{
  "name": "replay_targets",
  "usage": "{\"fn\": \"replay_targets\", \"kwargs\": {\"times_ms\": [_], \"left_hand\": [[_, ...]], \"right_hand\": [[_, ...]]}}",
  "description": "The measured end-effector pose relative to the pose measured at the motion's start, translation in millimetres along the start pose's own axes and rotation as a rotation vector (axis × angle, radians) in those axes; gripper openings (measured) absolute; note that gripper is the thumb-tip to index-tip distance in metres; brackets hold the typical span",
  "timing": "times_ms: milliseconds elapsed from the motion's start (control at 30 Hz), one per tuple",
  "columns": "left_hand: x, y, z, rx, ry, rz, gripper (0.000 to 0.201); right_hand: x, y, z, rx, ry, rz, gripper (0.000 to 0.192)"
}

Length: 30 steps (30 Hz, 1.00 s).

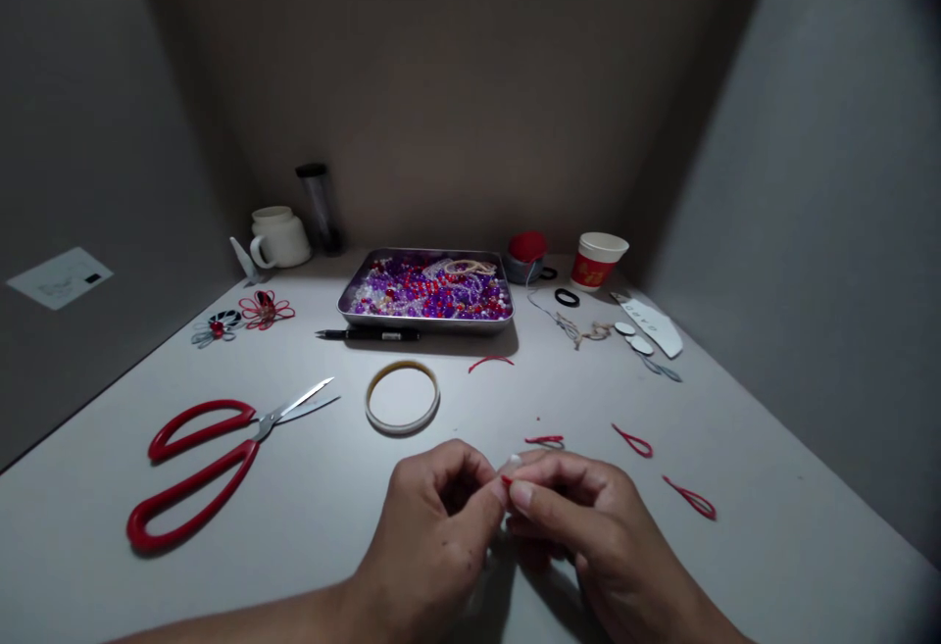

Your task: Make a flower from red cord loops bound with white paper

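Note:
My left hand (433, 517) and my right hand (580, 526) meet low in the middle of the white table, fingertips pinched together on a small red strip piece (507, 478) with a white bit at its tip. Only a sliver of the piece shows between the fingers. Just beyond the hands lies a short red loop (545, 440). Two more red teardrop loops (634, 442) (691, 499) lie to the right.
Red-handled scissors (213, 458) lie at left, a tape ring (402, 396) and a black pen (368, 335) in the middle. A metal tray of purple and red beads (426, 319) stands behind. Mug (279, 237), paper cup (597, 262), red pincushion (527, 250) and small paper flowers (265, 310) line the back.

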<state>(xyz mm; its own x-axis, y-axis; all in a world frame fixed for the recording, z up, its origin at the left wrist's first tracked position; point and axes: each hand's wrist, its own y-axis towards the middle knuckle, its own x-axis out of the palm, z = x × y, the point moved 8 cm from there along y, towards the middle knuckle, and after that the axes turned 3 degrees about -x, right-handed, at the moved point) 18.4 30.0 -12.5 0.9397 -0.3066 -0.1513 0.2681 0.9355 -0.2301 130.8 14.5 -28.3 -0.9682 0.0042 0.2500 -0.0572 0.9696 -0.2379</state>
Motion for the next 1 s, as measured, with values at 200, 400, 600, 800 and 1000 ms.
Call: {"fn": "replay_targets", "kwargs": {"times_ms": [200,400,600,800,1000], "left_hand": [[1.5,1,-1,-0.014,0.002,-0.002,0.019],[1.5,1,1,0.034,0.03,-0.007,0.018],[4.4,0,3,0.071,0.144,-0.066,0.02],[-1.3,-5,18,0.181,0.322,-0.125,0.019],[-7.0,-12,38,0.352,0.315,-0.125,0.013]], "right_hand": [[-2,0,-1,0.013,0.015,0.038,0.013],[-3,1,0,0.029,0.08,0.047,0.014],[-4,3,-3,0.057,0.043,0.011,0.01],[0,-2,-14,0.071,-0.108,-0.011,0.006],[-2,-1,-19,0.098,-0.205,-0.019,0.005]]}}
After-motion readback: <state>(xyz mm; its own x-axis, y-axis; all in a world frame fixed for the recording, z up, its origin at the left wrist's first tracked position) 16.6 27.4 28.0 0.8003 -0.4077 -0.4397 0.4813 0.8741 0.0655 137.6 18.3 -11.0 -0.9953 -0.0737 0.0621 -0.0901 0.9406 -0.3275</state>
